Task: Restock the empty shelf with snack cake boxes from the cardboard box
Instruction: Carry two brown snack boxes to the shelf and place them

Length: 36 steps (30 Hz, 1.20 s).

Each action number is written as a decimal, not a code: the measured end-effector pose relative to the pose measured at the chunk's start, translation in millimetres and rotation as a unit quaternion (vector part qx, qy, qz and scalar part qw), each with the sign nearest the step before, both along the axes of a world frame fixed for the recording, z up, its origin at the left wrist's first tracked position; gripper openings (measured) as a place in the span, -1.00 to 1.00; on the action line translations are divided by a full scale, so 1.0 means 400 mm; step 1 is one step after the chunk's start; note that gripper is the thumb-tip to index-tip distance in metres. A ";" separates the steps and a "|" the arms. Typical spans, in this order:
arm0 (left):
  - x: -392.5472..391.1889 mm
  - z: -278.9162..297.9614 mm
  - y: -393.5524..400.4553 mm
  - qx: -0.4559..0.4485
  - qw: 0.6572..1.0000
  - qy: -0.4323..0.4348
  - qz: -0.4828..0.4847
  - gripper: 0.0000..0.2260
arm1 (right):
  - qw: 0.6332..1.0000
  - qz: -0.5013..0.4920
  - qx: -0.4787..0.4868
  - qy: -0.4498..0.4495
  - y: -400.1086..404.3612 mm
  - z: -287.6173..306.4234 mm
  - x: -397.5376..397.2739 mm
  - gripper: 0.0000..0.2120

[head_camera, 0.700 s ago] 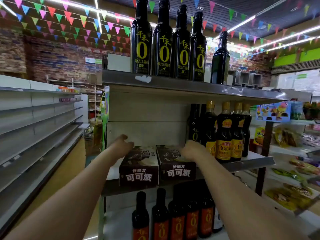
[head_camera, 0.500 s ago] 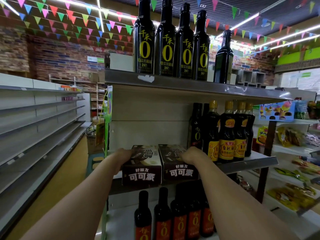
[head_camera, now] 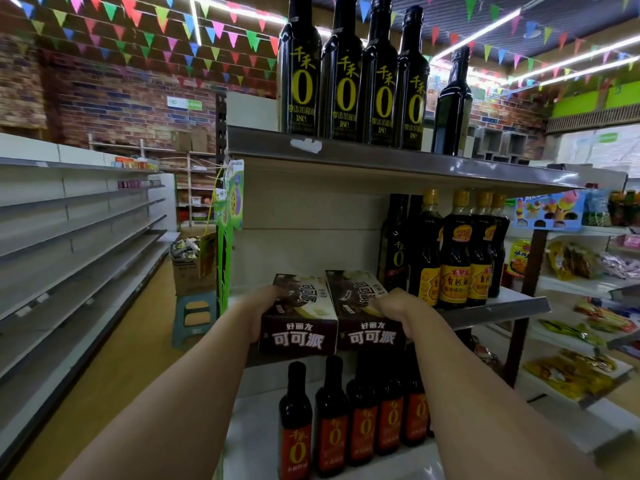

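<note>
- The two snack cake boxes sit side by side, touching, at the front of the middle shelf [head_camera: 491,306], just left of the soy sauce bottles [head_camera: 457,251]. The left box [head_camera: 298,323] and the right box [head_camera: 367,317] both overhang or meet the shelf's front edge; which of the two, I cannot tell.
- The step in hand looks like seating the pair on the shelf. To do it well, keep both boxes moving together so their front faces stay level and the printed names face the aisle.
- Push evenly from both outer sides; a lopsided push would likely skew one box or nudge the right one into the bottles.
- Leave room on the bare left part of the shelf for more boxes.
- The left hand [head_camera: 266,306] holds the outer left side of the left box, fingers curled over its top edge and pressed close together.
- The right hand [head_camera: 394,306] grips the outer right side of the right box, fingers bent over the top; the thumb is hidden.
- Both forearms reach forward and slightly inward, wrists about level with the box tops.
- The cardboard box that supplies the stock cannot be identified with certainty here.
</note>
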<state>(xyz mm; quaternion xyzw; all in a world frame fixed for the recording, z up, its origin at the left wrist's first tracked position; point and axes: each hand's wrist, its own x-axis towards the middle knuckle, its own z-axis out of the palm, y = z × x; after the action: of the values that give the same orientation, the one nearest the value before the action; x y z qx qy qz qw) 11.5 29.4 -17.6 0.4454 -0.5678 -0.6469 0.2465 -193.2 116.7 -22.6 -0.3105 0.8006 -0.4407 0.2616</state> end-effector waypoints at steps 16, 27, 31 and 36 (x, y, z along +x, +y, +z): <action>0.110 -0.093 0.294 -0.027 0.994 0.049 0.099 -0.85 | 0.970 0.104 -0.081 -0.203 0.303 -0.037 0.078 -0.70; 0.428 -0.191 0.469 -0.045 0.960 -0.037 0.275 -0.83 | 0.963 0.244 -0.112 -0.005 0.361 -0.128 0.432 -0.48; 0.521 -0.261 0.490 -0.074 0.929 -0.087 0.352 -0.65 | 0.939 0.326 -0.087 0.065 0.327 -0.190 0.610 -0.15; 0.624 -0.347 0.479 -0.101 0.881 -0.177 0.426 -0.50 | 0.935 0.316 -0.025 0.161 0.258 -0.282 0.754 -0.21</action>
<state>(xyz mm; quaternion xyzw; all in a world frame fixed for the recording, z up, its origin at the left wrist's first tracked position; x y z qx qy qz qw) 261.2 221.2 -156.3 0.7238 -0.4196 -0.3289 0.4380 108.6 219.9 -135.2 -0.6209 0.6812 -0.2988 0.2473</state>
